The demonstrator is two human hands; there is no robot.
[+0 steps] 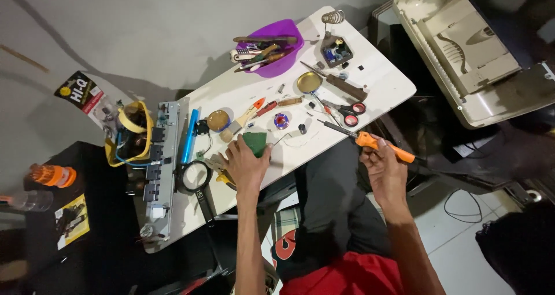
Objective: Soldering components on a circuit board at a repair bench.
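The left hand point(245, 166) lies flat on the white bench point(381, 87), fingers together and pressing on a small green circuit board point(255, 142) that sticks out just beyond its fingertips. The right hand point(386, 173) is off the bench edge, above the person's lap, closed around the orange handle of a soldering iron point(370, 140); the iron's dark metal shaft points away from that hand toward the left, its tip over the bench near a thin loop of wire point(300, 140). Just past the left hand's fingers lie a small brush point(245, 117) with an orange tip and a round brass tin point(218, 120). Beside that hand's thumb sits a black ring magnifier point(194, 176), and further out a blue tube point(189, 136) and a long grey power strip point(162, 168). Beyond the iron's tip are red-handled scissors point(347, 113), and farther still a purple bowl point(277, 46) full of tools
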